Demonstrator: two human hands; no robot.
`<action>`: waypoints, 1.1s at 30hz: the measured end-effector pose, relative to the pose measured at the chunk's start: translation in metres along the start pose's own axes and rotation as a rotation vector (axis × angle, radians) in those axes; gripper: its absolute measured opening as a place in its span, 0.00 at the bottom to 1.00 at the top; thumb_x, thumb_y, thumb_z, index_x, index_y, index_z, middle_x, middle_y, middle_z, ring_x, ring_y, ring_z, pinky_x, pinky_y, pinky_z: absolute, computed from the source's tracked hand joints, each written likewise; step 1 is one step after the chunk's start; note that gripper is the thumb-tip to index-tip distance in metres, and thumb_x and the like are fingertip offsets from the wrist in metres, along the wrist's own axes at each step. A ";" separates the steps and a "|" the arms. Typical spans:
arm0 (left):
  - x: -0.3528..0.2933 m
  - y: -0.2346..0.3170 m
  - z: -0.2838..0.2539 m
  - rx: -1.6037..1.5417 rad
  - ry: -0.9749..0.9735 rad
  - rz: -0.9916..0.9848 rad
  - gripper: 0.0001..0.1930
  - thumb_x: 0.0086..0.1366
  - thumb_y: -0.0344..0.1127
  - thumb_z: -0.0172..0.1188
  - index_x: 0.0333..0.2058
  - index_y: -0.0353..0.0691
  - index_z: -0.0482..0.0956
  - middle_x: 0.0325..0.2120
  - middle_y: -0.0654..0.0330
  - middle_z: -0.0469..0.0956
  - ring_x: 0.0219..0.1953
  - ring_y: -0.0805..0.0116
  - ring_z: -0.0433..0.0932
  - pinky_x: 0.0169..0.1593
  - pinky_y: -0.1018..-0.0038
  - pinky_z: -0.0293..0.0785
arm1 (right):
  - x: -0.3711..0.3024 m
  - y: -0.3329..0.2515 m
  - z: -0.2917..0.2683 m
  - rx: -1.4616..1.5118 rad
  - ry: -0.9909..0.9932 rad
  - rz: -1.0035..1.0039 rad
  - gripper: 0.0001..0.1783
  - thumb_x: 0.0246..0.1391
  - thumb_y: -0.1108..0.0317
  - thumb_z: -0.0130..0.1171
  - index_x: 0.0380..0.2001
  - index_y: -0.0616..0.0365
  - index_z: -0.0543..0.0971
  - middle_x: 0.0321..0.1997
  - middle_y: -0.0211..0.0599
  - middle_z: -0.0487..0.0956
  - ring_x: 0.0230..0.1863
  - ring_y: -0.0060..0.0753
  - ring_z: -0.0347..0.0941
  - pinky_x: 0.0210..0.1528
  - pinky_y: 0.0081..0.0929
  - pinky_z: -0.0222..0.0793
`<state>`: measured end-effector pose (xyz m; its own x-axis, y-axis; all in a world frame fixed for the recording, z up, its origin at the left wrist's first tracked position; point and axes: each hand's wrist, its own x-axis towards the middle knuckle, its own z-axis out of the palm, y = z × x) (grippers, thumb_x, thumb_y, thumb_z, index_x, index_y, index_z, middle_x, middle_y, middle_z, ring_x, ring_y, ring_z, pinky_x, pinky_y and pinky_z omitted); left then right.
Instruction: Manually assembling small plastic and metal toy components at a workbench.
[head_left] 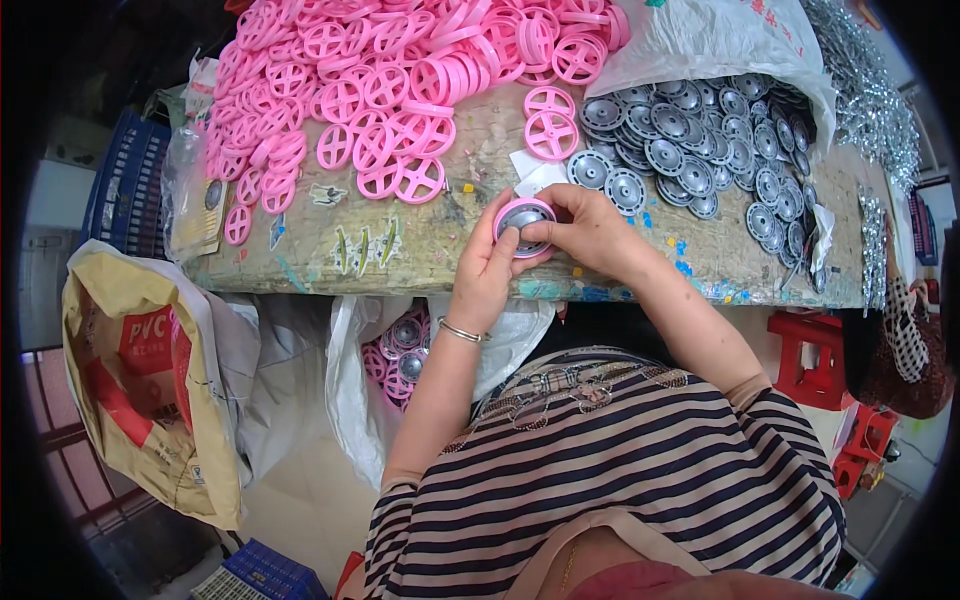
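Observation:
Both my hands hold one small toy wheel (524, 214) over the table's near edge: a pink ring with a silver-grey hubcap set in its face. My left hand (487, 252) grips the ring from the left, thumb pressed on the hubcap. From the right, my right hand (590, 228) pinches the rim, its thumb also on the hubcap. Beyond them lie two pink wheel rings (551, 134), next to a big heap of pink rings (385, 85) at the far left. Loose grey hubcaps (690, 150) spread across the right, spilling from a white plastic sack (720, 45).
The worn wooden table (460, 235) carries leaf-like stickers (366, 250) and paper scraps. Below its edge hangs a white bag (350, 350) with assembled pink-and-grey wheels (405, 345). A tan woven sack (150, 360) stands open at left; red stools (815, 365) are at right, silver tinsel (865, 90) far right.

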<state>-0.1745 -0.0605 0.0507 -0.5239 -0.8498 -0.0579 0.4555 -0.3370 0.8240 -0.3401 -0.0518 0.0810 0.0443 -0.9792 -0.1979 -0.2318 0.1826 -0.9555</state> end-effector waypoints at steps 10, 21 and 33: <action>-0.023 -0.002 -0.005 0.242 0.242 0.132 0.19 0.74 0.38 0.36 0.57 0.34 0.61 0.45 0.51 0.73 0.39 0.62 0.79 0.35 0.69 0.82 | -0.009 -0.008 0.002 0.091 0.003 0.052 0.17 0.53 0.65 0.62 0.43 0.63 0.76 0.37 0.31 0.77 0.33 0.19 0.71 0.36 0.22 0.70; -0.161 0.023 -0.119 1.287 0.608 0.011 0.15 0.70 0.36 0.46 0.46 0.33 0.75 0.40 0.52 0.77 0.39 0.60 0.77 0.48 0.69 0.71 | 0.069 0.005 -0.043 -1.013 0.297 -0.433 0.36 0.43 0.55 0.66 0.53 0.65 0.70 0.56 0.50 0.68 0.54 0.53 0.65 0.56 0.39 0.64; -0.015 0.006 0.013 0.308 0.270 0.399 0.19 0.68 0.28 0.50 0.57 0.32 0.64 0.46 0.53 0.73 0.42 0.68 0.78 0.40 0.75 0.79 | 0.023 -0.029 -0.056 -0.115 0.145 -0.042 0.19 0.64 0.59 0.43 0.42 0.63 0.76 0.31 0.40 0.79 0.27 0.29 0.72 0.34 0.28 0.70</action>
<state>-0.1733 -0.0441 0.0637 -0.1328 -0.9741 0.1831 0.3280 0.1311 0.9355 -0.3870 -0.0849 0.1161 -0.0824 -0.9898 -0.1165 -0.3428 0.1379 -0.9292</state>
